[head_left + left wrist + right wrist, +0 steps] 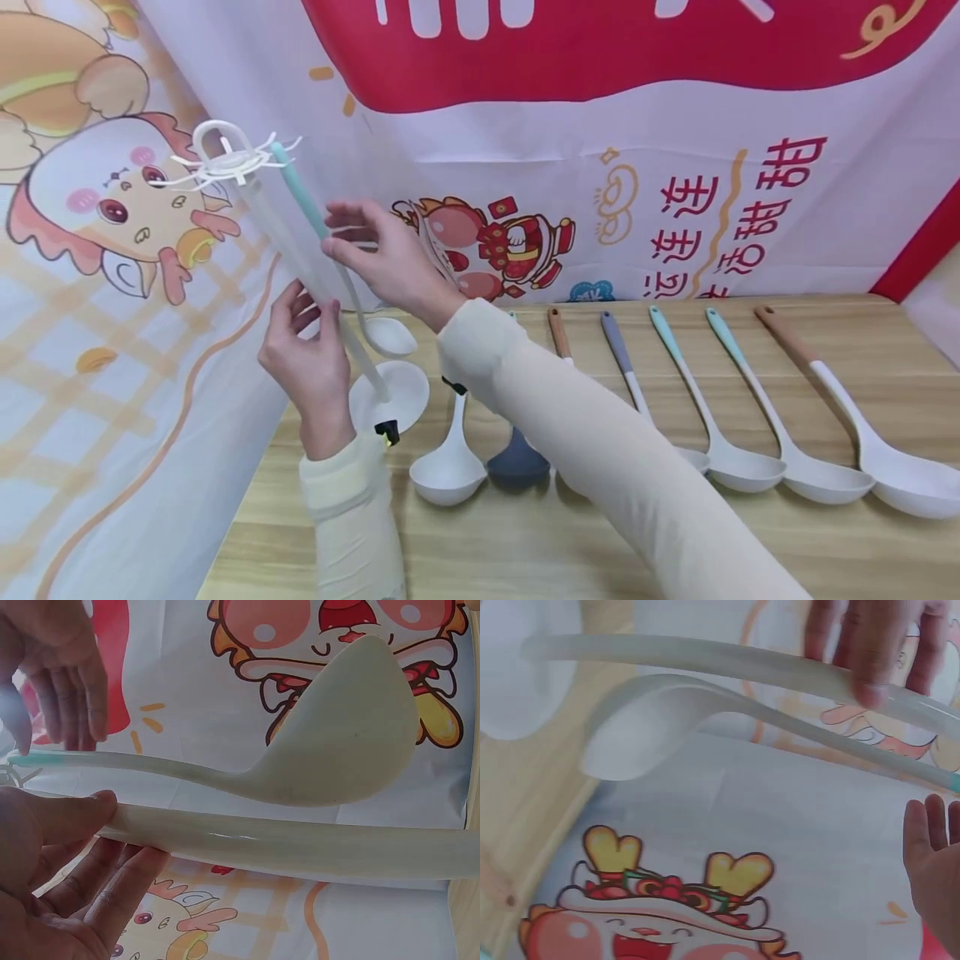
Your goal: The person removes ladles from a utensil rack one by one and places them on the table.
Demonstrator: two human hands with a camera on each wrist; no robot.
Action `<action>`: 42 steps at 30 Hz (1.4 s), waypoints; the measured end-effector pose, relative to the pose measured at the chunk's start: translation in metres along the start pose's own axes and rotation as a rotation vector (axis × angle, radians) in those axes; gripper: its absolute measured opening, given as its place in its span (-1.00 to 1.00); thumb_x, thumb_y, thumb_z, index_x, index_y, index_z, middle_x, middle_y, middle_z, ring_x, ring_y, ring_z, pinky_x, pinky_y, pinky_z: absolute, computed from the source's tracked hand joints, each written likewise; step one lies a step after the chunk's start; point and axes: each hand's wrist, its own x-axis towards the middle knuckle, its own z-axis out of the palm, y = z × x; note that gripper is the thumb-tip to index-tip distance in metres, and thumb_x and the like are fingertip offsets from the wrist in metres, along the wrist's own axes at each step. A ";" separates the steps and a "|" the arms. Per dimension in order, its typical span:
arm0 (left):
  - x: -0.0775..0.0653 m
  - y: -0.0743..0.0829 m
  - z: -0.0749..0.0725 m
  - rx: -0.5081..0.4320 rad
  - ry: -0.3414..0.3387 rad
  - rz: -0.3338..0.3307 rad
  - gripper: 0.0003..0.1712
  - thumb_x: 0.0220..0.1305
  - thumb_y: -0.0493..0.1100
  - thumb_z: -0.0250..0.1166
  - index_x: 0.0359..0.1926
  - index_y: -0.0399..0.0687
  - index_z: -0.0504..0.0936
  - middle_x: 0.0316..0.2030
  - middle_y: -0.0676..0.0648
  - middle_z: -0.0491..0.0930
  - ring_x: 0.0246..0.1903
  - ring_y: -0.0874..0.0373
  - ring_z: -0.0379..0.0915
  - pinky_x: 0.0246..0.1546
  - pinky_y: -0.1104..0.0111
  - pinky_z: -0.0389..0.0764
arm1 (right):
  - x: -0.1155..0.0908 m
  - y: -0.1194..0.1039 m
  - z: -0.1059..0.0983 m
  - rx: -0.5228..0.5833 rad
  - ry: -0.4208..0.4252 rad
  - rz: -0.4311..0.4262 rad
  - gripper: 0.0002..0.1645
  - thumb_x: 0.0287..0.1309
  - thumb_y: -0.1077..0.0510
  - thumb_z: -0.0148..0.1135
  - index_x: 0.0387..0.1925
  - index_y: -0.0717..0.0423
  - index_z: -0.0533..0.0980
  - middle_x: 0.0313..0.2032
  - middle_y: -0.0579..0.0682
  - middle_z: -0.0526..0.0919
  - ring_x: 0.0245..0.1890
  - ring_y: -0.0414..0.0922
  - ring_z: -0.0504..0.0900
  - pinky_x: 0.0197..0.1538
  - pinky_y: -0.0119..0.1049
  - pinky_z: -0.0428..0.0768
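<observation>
A white utensil stand point(285, 240) has a hooked ring on top and a round base point(408, 392) on the table. My left hand point(307, 358) grips its pole, thumb on one side and fingers on the other. From the ring hangs a white ladle point(392, 337) with a turquoise handle end; its bowl also shows in the left wrist view, beside the pole. My right hand point(397, 258) is beside that handle, fingers loosely bent and not wrapped round it. Whether the thumb touches the handle, I cannot tell.
Several ladles lie in a row on the wooden table point(525, 558): a white one point(448, 479), a dark blue one point(519, 464), and others with turquoise point(671, 337), grey point(617, 342) and brown point(783, 333) handles. My right forearm covers part of the row. A printed cloth point(480, 133) hangs behind.
</observation>
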 end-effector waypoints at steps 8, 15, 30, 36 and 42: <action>0.001 0.001 0.002 -0.003 0.002 0.038 -0.62 0.34 -0.24 0.44 0.17 -0.12 0.75 -0.06 -0.18 0.83 -0.16 -0.04 0.80 -0.20 0.77 0.62 | 0.008 -0.022 0.003 -0.026 0.029 -0.048 -0.40 0.48 0.18 0.26 0.48 0.03 0.41 0.20 0.03 0.67 0.13 -0.18 0.66 0.12 -0.58 0.65; 0.002 0.000 0.002 0.029 0.003 0.052 -0.63 0.38 -0.20 0.41 0.19 -0.04 0.75 -0.04 -0.17 0.82 -0.13 -0.05 0.80 -0.13 0.70 0.68 | 0.002 -0.032 0.007 -0.128 0.056 -0.039 -0.43 0.42 0.14 0.34 0.41 -0.02 0.50 0.03 -0.04 0.73 -0.04 -0.25 0.69 0.03 -0.58 0.67; -0.001 0.000 0.004 0.024 -0.002 0.029 -0.63 0.38 -0.20 0.39 0.19 0.00 0.76 -0.04 -0.12 0.83 -0.13 0.01 0.79 -0.10 0.70 0.66 | -0.010 -0.035 0.010 -0.257 0.099 -0.112 -0.50 0.41 0.13 0.36 0.32 0.04 0.55 -0.10 -0.05 0.76 -0.12 -0.28 0.70 -0.01 -0.59 0.64; -0.002 0.000 0.004 0.006 -0.004 0.025 -0.61 0.34 -0.19 0.47 0.18 -0.02 0.76 -0.04 -0.13 0.83 -0.12 -0.03 0.80 -0.15 0.73 0.65 | -0.014 -0.040 0.000 -0.267 0.110 -0.140 -0.49 0.41 0.12 0.35 0.33 0.06 0.55 -0.07 -0.02 0.78 -0.09 -0.25 0.73 0.00 -0.59 0.65; 0.000 -0.001 0.001 0.005 0.004 0.004 -0.60 0.32 -0.22 0.48 0.18 -0.05 0.76 -0.06 -0.14 0.83 -0.16 0.03 0.79 -0.21 0.76 0.62 | -0.022 -0.036 -0.019 -0.260 0.141 -0.185 -0.49 0.38 0.14 0.38 0.32 0.10 0.57 -0.08 0.02 0.78 -0.12 -0.21 0.75 -0.03 -0.51 0.73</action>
